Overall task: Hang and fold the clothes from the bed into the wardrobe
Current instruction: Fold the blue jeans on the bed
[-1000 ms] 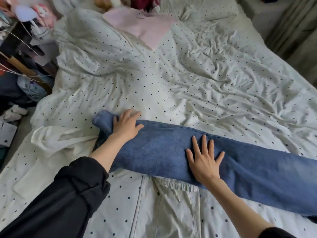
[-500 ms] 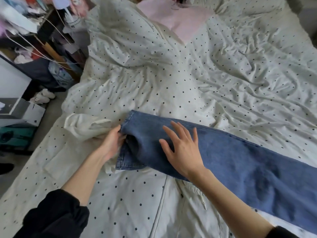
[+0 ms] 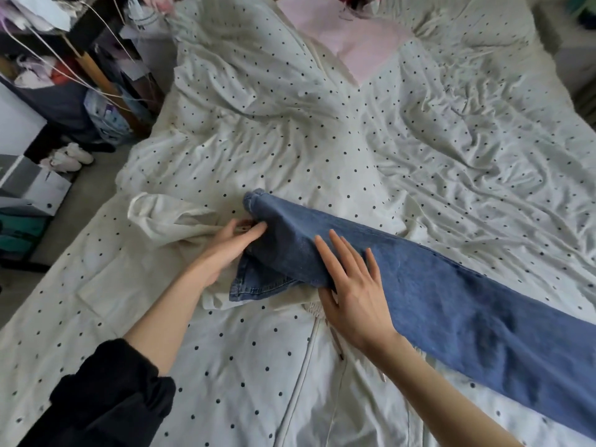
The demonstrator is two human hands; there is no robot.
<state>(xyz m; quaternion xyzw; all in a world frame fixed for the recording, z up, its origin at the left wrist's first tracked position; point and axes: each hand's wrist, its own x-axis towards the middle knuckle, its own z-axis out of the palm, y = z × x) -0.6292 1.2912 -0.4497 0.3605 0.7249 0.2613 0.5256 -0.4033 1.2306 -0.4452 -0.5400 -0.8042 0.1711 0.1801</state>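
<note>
Jeans [image 3: 419,279] lie across bed [image 3: 419,140]. Left hand [image 3: 230,243] has slid off the top to their waist end, fingers tucked under; right hand [image 3: 351,285] still flat, grip apart. Fold starting.

your jeans [image 3: 419,285] run off the frame at 4 o'clock. your left hand [image 3: 232,243] has fingertips tucked behind the denim, so its grip can't be read. clutter at 10 o'clock is blurred.

Bed [image 3: 419,162] in rumpled polka-dot cover, blue jeans [image 3: 435,298], white garment [image 3: 167,217], pink cloth [image 3: 354,37] lying on it
</note>
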